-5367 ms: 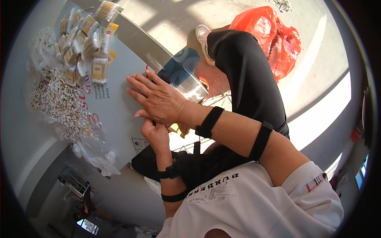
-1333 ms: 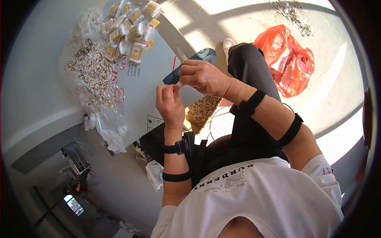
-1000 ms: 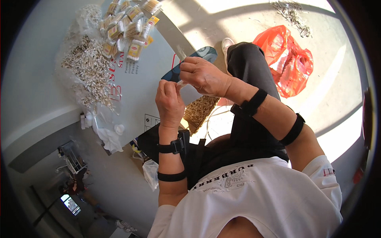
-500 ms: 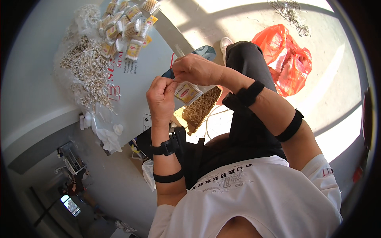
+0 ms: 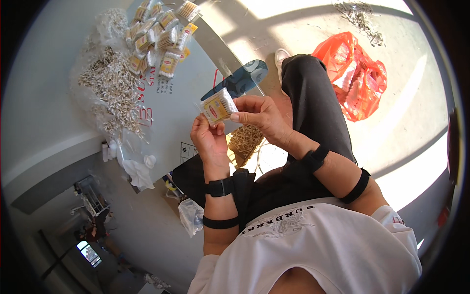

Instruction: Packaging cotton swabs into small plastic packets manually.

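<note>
A small clear pack of cotton swabs (image 5: 219, 106) with a yellow label is held up over the near edge of the table, label facing me. My right hand (image 5: 264, 119) pinches its right side between thumb and fingers. At the pack's lower left edge is my left hand (image 5: 211, 142), palm up, its curled fingers closed on that edge. Beyond, at the far left of the table, lie several similar swab packs (image 5: 169, 63) in a heap. Beside them spreads a big pile of loose swabs (image 5: 110, 83) on clear plastic.
The grey table (image 5: 183, 105) has printing on it. A dark blue patterned oval (image 5: 245, 78) juts past its edge. Below my hands stands a box of brown sticks (image 5: 245, 142). A red plastic bag (image 5: 350, 78) sits on the floor at right, near scattered swab-like bits (image 5: 360, 19). White crumpled plastic (image 5: 139, 171) hangs at the table corner.
The pack has been raised and turned so that its label shows more fully. My right hand has moved down to its right side; my left hand has lowered and turned palm up.
</note>
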The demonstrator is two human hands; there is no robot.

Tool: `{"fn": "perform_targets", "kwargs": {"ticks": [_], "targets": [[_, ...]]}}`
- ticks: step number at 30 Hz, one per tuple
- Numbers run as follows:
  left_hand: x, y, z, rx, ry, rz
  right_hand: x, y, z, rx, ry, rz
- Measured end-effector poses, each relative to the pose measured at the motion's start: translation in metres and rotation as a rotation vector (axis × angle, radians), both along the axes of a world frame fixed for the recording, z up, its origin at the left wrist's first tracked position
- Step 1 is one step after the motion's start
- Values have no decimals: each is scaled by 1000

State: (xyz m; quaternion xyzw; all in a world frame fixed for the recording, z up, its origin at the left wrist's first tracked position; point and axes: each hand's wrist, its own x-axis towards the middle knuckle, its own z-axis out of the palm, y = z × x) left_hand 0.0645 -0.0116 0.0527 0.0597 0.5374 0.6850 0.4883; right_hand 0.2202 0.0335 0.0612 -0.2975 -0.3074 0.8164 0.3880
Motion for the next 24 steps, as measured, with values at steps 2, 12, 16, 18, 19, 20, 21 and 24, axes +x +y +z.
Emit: {"fn": "perform_targets", "kwargs": {"ticks": [2, 12, 16, 18, 19, 20, 21, 24], "targets": [[9, 2, 0, -9, -30, -11, 1, -3, 13, 158, 42, 66], [29, 9, 22, 424, -752, -328, -15, -30, 42, 1237, -476, -44], [26, 10, 23, 446, -708, -406, -14, -29, 46, 1369, -572, -24], [26, 10, 23, 444, -704, -399, -13, -29, 45, 1431, -594, 7], [26, 10, 24, 444, -708, -395, -13, -29, 45, 1431, -594, 6], [26, 10, 24, 444, -710, -391, -13, -29, 44, 1426, -590, 11], [26, 9, 24, 445, -708, -390, -14, -29, 44, 1421, -586, 17], [25, 10, 22, 427, -692, -388, -13, -29, 45, 1405, -570, -17]]}}
